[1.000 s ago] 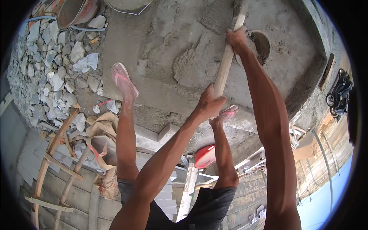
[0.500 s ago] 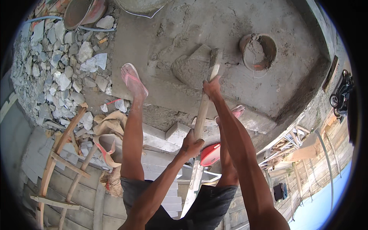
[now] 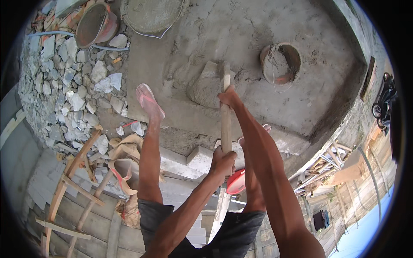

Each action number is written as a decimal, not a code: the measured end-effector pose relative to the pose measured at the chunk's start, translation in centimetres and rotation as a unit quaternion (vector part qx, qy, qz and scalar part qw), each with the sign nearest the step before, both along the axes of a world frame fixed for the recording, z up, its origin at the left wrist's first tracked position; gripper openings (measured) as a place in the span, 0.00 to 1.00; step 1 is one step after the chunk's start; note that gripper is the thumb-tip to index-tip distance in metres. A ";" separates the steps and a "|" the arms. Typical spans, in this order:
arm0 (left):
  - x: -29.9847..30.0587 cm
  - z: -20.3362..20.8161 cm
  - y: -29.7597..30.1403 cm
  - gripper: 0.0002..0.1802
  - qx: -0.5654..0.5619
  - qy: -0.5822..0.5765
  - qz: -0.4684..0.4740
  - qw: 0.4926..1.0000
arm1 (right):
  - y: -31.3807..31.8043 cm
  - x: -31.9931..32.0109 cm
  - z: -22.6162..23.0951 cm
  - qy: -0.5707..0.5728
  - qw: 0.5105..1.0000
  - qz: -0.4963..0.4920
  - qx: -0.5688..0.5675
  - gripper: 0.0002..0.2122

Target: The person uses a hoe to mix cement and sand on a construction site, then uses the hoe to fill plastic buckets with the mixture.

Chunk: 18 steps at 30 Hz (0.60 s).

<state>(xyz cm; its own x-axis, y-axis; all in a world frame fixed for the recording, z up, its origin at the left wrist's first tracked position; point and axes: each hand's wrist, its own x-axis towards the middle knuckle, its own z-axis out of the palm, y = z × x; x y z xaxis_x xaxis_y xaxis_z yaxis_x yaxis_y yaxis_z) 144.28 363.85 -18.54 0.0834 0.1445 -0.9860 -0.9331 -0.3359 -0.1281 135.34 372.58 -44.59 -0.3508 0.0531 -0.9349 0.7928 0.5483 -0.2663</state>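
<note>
"Okay, hands first?"

"Both clamped on one long-handled hoe with a pale wooden handle [image 3: 226,124]. Left hand [image 3: 223,162] wraps the lower part, right hand [image 3: 228,97] grips higher, nearer the head."

"Together?"

"Apart, bare stretch of handle between them."

"Where's the hoe?"

"In front of the person, pointing away, over the grey cement floor [image 3: 245,26]. Broad, flat, mortar-grey blade [image 3: 212,70] sits at a low heap of wet-looking grey mortar [image 3: 200,92]. Can't tell how deep."

"Around it?"

"Right of the blade: round, mortar-smeared bucket with a thin wire handle [image 3: 294,60], some mortar inside. Left: foot in a pink-strapped flip-flop [image 3: 148,101], then a pile of broken grey rubble [image 3: 71,81]."

"Anything else?"

"Reddish-brown bucket [image 3: 112,23], tilted, by the rubble. Rounded red object [image 3: 236,182] shows just below the left hand, partly hidden."
</note>
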 end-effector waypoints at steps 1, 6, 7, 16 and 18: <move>-1.4 0.7 0.7 0.07 0.004 0.005 0.000 1.000 | 0.7 -0.7 0.1 -0.002 1.000 -0.002 -0.016 0.34; -6.1 5.8 1.9 0.07 0.033 -0.003 0.091 0.995 | 2.3 -4.5 4.2 -0.086 0.992 -0.060 -0.064 0.29; -6.4 6.8 2.6 0.07 0.042 -0.012 0.105 0.994 | 3.5 -4.9 5.2 -0.080 0.994 -0.056 -0.042 0.27; -5.3 20.5 7.3 0.24 0.114 0.158 -0.010 0.981 | 8.8 -9.2 22.6 0.021 0.987 -0.128 -0.098 0.12; -6.3 23.9 9.0 0.29 0.124 0.194 -0.015 0.973 | 11.5 -10.6 28.1 0.038 0.988 -0.133 -0.073 0.12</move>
